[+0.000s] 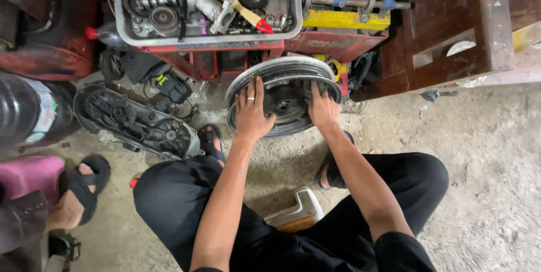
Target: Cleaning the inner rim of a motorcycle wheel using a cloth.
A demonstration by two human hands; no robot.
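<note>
**Workshop floor: both hands on a wheel**

Gritty concrete floor (pixel 484 193) carries the work, in front of a squatting person in black trousers. Propped on it, leaning toward a red stand (pixel 332 43), is a metal wheel (pixel 284 77) with a dark hub at its middle. The left hand (pixel 251 114) lies flat on the wheel's near face, fingers (pixel 248 89) spread and a ring on one. The right hand (pixel 322 108) rests on the hub side, fingers pressed together and curled over the spokes; neither hand pinches anything. The wheel seems to be being steadied or turned for a look at the hub, and any further turn would call for an even grip from both sides so that it does not tip off the stand.

Left of the wheel lies a dark engine cover (pixel 138 122). Above, a grey tray (pixel 205 38) holds gears and a brush (pixel 251 17). Another person's sandalled foot (pixel 84 184) shows at the left edge.
</note>
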